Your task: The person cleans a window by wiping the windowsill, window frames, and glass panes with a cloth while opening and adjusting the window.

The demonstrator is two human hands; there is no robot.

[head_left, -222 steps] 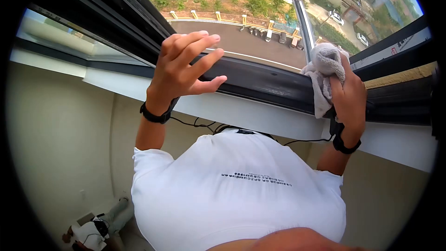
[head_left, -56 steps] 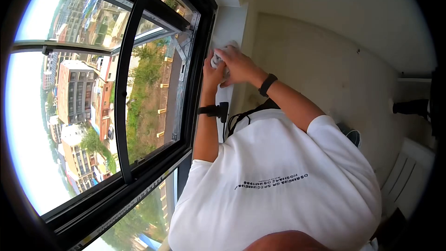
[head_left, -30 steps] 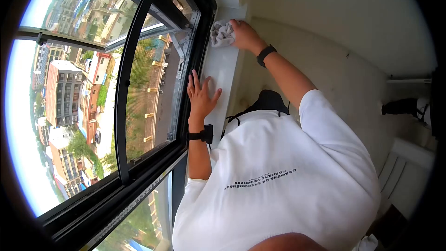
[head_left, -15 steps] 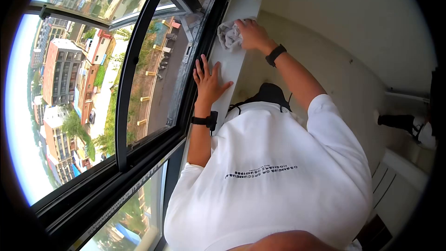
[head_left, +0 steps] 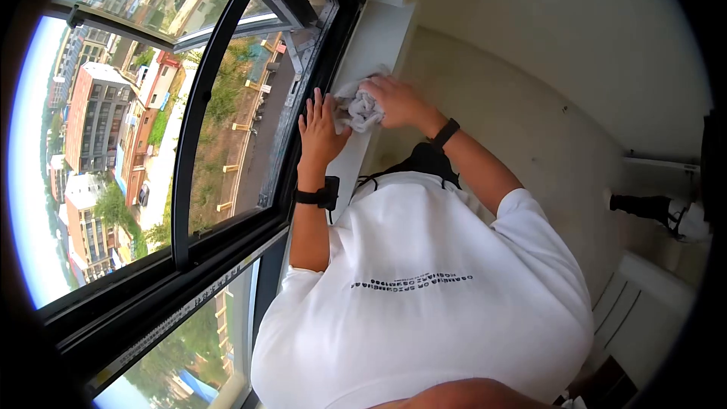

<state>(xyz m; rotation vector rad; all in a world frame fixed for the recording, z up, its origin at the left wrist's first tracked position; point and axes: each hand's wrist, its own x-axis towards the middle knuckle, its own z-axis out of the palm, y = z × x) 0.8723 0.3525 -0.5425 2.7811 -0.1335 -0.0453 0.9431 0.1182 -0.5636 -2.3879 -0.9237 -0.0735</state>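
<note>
Head view: the right hand (head_left: 395, 102) grips a bunched cloth (head_left: 362, 111) on the windowsill (head_left: 376, 34) — now drawn nearer the left hand (head_left: 319, 136), open-fingered at the windowsill's window-side edge. Cloth contact thus shifts along the windowsill.

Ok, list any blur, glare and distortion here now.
Head view: the crumpled pale-grey cloth by the bare right hand looks smeared at its edges; head view: white sky overexposed; head view: long black metal window bar bows, corners black.
</note>
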